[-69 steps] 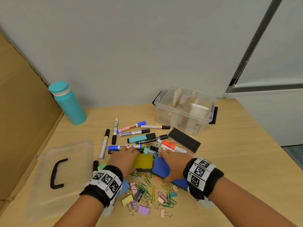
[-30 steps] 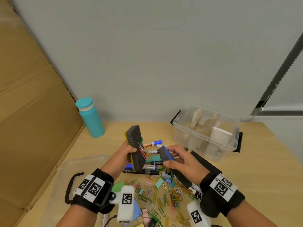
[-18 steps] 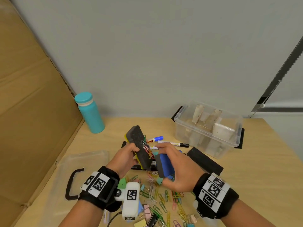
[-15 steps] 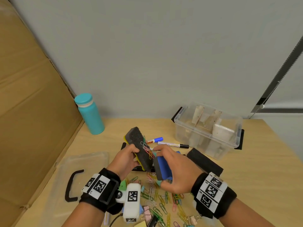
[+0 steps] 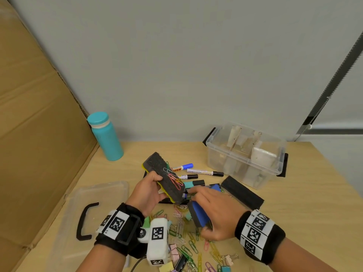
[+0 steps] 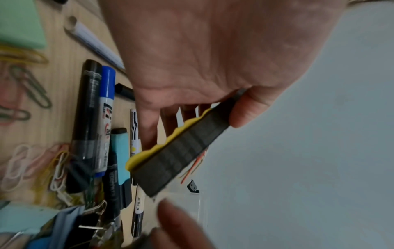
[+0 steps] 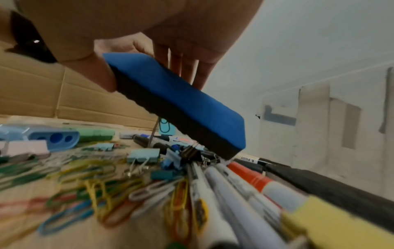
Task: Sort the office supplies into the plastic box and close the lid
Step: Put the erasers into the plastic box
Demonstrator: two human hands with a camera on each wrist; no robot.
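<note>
Right hand [image 5: 218, 214] grips a blue-backed black felt eraser [image 5: 199, 213] just above the coloured paper clips [image 5: 184, 244]; left hand [image 5: 149, 193] clasps a yellow-backed black felt eraser [image 5: 164, 181] with clips clinging to its face. Best strip those clips before boxing. Markers [image 5: 204, 171] and a black strip [image 5: 241, 191] lie beyond the fingertips, before the clear plastic box [image 5: 245, 156]; its lid [image 5: 92, 214] lies left.

The wooden table [image 5: 306, 193] carries markers [image 5: 204, 171], scattered paper clips [image 5: 184, 250], a clear box [image 5: 245, 154], its lid [image 5: 92, 213] and a teal bottle [image 5: 105, 136].
</note>
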